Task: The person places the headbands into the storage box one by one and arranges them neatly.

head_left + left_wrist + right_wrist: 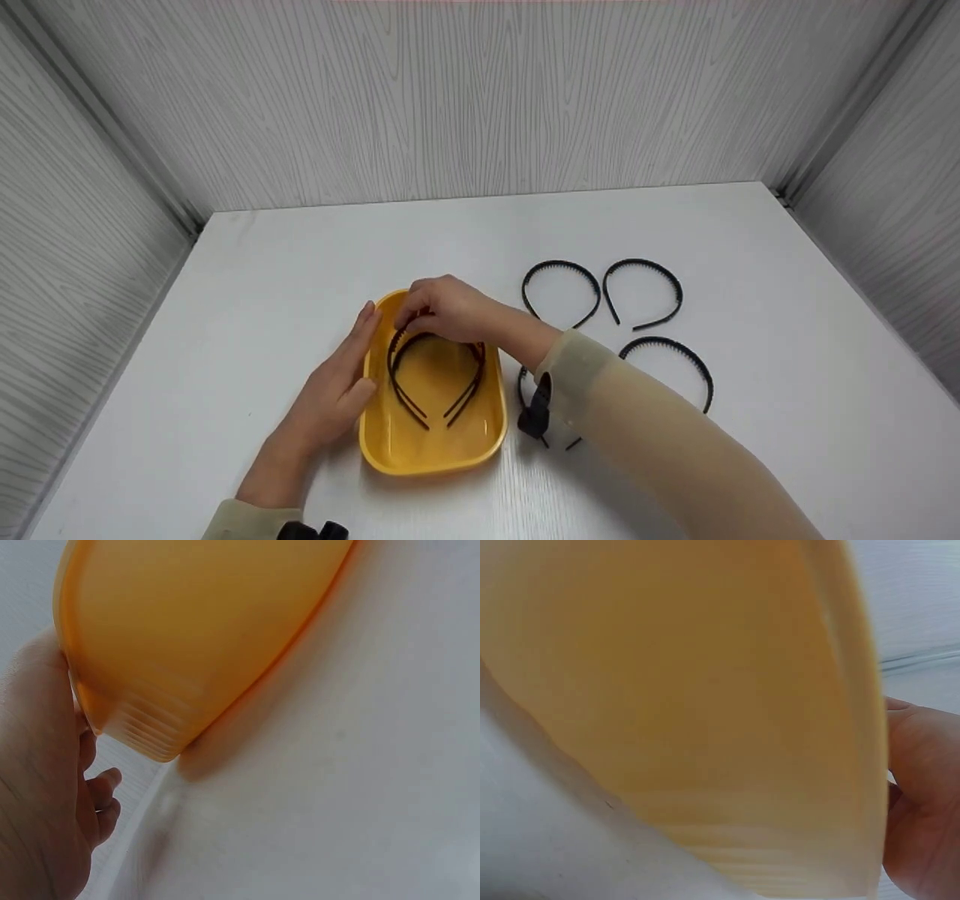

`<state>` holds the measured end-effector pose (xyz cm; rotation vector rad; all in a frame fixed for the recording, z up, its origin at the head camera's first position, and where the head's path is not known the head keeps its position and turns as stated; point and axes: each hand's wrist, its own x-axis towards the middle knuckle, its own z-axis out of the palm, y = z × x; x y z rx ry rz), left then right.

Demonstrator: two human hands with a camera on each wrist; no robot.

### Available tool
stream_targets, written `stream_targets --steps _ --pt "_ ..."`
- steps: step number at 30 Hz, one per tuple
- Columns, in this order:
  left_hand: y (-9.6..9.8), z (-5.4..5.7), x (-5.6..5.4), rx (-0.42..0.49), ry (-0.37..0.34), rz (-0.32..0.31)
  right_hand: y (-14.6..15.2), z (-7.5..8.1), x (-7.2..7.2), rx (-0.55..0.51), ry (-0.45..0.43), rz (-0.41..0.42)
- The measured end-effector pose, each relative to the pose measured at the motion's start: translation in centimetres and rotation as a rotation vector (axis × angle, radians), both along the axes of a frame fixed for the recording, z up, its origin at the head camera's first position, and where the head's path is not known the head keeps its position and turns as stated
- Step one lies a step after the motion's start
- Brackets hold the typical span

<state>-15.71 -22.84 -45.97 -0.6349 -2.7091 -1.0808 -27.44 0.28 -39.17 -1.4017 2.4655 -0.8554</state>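
Note:
A yellow plastic tray [431, 471] stands on the white table, its outer wall filling much of both wrist views. Inside it are two black toothed headbands, nearly overlapping, their ends toward the tray's near side. My right hand [450, 307] reaches over the tray's far part and pinches one headband [391, 364] near its top; the fingertips are partly hidden. The other headband [409, 343] lies against it. My left hand [334, 397] rests along the tray's left side, fingers extended against the outer wall and thumb at the rim.
Right of the tray lie several more black headbands, among them one at the back [562, 263], one beside it [660, 267] and one nearer [675, 346]. Another [521, 382] is partly under my right forearm. Pale wood-grain panels [480, 97] border the table [247, 300].

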Motion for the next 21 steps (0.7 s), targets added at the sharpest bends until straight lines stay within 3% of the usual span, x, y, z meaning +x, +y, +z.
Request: stream_targets --steps 21 --pt "0.3 0.0 0.1 0.004 -0.008 0.025 -0.8 -1.2 0.0 0.081 -0.013 -0.004"
